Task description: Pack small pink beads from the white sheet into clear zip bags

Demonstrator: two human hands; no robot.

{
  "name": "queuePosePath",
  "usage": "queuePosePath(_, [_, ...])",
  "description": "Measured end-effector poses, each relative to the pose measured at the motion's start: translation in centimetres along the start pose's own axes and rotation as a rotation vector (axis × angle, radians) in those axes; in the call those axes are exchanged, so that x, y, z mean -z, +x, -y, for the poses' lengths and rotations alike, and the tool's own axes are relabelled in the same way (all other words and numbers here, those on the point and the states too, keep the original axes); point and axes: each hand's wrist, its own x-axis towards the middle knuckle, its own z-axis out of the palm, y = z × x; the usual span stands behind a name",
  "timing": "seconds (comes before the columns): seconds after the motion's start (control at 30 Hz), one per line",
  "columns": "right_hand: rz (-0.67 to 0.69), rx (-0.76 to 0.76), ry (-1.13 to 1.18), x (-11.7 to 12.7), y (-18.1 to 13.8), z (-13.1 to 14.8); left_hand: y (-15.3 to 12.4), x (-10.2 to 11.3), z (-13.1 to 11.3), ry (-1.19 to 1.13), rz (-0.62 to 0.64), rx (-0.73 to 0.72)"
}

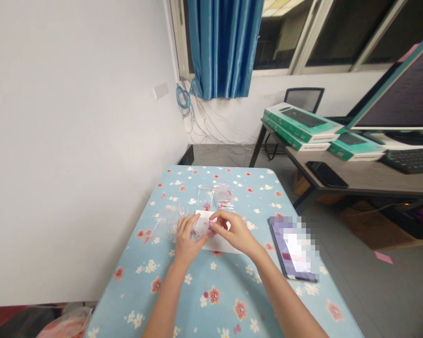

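A white sheet of paper (223, 244) lies on the flowered tablecloth under both hands. My left hand (187, 240) curves round a small clear plastic piece (200, 225) on the paper, thumb on the near side and fingers on the far side. My right hand (234, 231) comes in from the right, thumb and forefinger pinched on a small pink piece (211, 226); its exact kind is too small to tell. Just beyond the hands lie clear plastic bags (223, 193) with small pink pieces in them. Another clear wrapper (165, 220) rests left of my left hand.
The blue flowered table (183, 300) stands against a white wall. A tablet or large phone (293, 251) with a lit, partly blurred screen lies at its right edge. Right of it, a desk holds green keyboard boxes (299, 123), a dark phone (326, 174) and a monitor (402, 94).
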Motion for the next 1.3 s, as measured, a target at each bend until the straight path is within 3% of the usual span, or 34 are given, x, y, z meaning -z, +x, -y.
queuePosePath(0.33, [-0.004, 0.017, -0.015, -0.8, 0.1, 0.0, 0.1, 0.0, -0.3, -0.012, 0.001, -0.017])
queuePosePath(0.57, [-0.025, -0.029, -0.071, 0.2, 0.1, -1.0, 0.1, 0.2, 0.2, 0.007, -0.027, 0.019])
queuePosePath(0.8, [0.230, -0.048, -0.331, 0.4, 0.0, -2.5, 0.0, 0.1, 0.3, 0.000, -0.002, 0.020])
queuePosePath(1.3, [0.276, -0.025, -0.462, -1.8, 0.0, -3.6, 0.1, 0.1, -0.1, 0.000, 0.006, 0.002])
